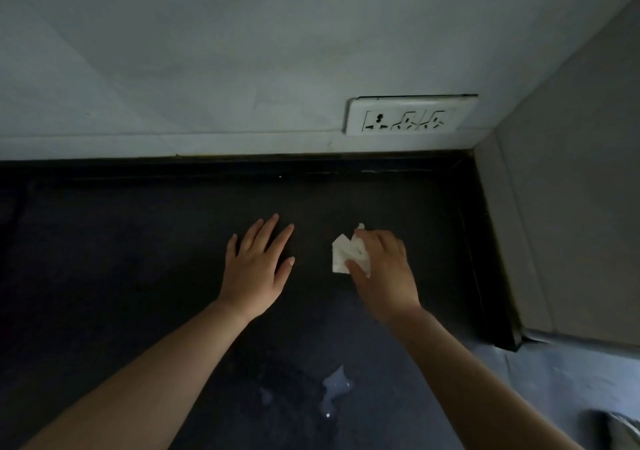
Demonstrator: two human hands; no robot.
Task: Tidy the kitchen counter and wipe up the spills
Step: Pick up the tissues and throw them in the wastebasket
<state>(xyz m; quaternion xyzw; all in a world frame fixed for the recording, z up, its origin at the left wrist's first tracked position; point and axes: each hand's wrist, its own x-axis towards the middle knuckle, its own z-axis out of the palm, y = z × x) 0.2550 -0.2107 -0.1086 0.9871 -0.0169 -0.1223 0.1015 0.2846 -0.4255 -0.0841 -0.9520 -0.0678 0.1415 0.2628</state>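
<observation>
A crumpled white paper tissue (343, 254) lies on the dark kitchen counter (138, 259), and my right hand (384, 271) grips it with curled fingers and thumb. To its left, my left hand (258, 264) rests flat on the counter, fingers straight and spread, holding nothing. A pale wet spill (334, 389) glistens on the counter nearer to me, between my two forearms. Fainter wet smears spread to the left of it.
A white wall socket plate (410, 115) sits low on the tiled back wall. A grey side wall (571, 207) closes the counter on the right. The counter's right end drops to a lighter surface (554, 380) at the bottom right.
</observation>
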